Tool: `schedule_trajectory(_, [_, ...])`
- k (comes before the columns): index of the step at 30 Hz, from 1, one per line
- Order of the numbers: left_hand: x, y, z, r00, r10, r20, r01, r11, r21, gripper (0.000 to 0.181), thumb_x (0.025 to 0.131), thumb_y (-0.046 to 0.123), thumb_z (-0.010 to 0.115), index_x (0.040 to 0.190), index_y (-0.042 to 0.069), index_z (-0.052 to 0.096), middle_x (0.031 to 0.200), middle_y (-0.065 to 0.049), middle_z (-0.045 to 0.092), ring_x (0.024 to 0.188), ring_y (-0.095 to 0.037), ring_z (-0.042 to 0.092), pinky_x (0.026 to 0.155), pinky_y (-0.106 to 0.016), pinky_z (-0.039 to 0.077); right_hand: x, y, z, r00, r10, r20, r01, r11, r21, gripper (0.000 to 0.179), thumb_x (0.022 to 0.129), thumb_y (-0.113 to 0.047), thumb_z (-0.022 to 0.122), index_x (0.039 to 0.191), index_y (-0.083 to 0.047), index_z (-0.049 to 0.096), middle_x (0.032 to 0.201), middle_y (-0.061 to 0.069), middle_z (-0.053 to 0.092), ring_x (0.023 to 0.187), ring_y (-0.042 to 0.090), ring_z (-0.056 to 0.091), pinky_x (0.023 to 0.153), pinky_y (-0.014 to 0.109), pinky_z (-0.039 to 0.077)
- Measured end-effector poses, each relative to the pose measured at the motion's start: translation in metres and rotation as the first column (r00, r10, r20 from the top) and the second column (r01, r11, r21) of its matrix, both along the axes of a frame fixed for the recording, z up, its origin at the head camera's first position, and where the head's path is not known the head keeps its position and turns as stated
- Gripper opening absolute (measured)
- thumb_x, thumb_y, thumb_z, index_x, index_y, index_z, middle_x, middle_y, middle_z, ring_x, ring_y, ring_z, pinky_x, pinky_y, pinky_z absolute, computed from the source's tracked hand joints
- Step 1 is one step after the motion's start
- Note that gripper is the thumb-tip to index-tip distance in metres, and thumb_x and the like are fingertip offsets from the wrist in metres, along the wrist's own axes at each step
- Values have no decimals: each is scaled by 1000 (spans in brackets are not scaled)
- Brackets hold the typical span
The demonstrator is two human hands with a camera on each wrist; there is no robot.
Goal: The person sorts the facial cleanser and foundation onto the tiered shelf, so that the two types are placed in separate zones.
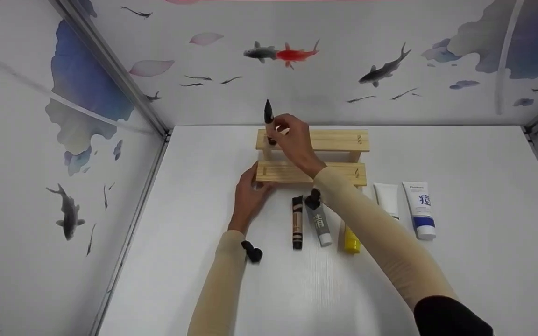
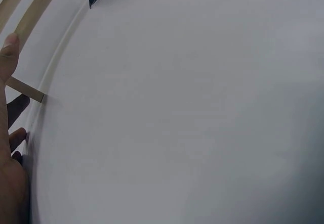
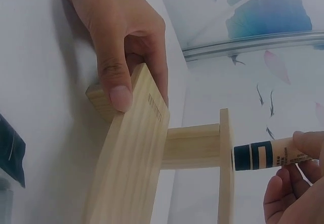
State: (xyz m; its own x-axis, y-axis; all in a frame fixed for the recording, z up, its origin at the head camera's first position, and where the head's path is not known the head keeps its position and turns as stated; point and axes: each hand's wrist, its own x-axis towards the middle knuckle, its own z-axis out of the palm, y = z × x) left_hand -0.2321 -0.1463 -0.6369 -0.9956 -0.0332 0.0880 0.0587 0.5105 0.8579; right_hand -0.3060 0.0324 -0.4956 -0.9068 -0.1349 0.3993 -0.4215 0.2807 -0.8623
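Observation:
A two-step wooden rack [image 1: 336,140] stands near the back of the table. My left hand [image 1: 249,198] grips the left end of its lower step, thumb on the front edge in the right wrist view. Between thumb and fingers, my right hand [image 1: 294,142] pinches a peach-and-black squeeze tube [image 3: 278,153]. The tube stands upright, its black cap down at the left end of the upper step and its flat black end up. In the left wrist view only part of the left hand [image 2: 10,178] shows, along the left edge.
In front of the rack lie a black-and-tan tube [image 1: 297,224], a grey tube [image 1: 321,226] and a yellow tube [image 1: 352,242] partly behind the right arm. Further right are a white tube [image 1: 387,198] and a white-and-blue tube [image 1: 419,207]. A fish-patterned wall [image 1: 334,98] rises close behind.

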Motion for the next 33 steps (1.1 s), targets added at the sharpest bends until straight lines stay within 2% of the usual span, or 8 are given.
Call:
schedule_trajectory(7, [-1,2,0,1000,14,17,-14,1000,-15,96,98,67,76,171,16,41,166,-7,51,155,-24,47,128,-45,40,-2,-1,-1,999,-38,19,38,999,4,17,105,-13,77,119,-3,78,111,9,77,100,21,69,79,30,53])
schedule_trajectory(19, [-1,3,1,999,20,39,-20,1000,19,96,96,66,78,171,19,42,167,-4,51,154,-22,48,127,-43,41,-1,4,0,997,-39,60,38,999,15,17,106,-15,76,119,-4,78,111,8,76,101,19,68,80,28,53])
schedule_trajectory(27, [0,2,-2,1000,13,26,-13,1000,20,96,97,64,79,171,16,41,165,-6,52,153,-23,49,127,-42,41,0,3,-3,1000,-5,12,5,1000,10,18,108,-16,75,119,-2,77,111,11,77,100,23,69,81,31,55])
schedule_trajectory(33, [0,2,-1,1000,11,6,-11,1000,24,96,97,67,77,171,16,42,163,-5,53,149,-21,53,124,-42,46,0,3,-1,1000,-6,9,6,1000,-2,16,107,-15,75,118,-2,78,110,11,77,99,24,69,82,31,56])
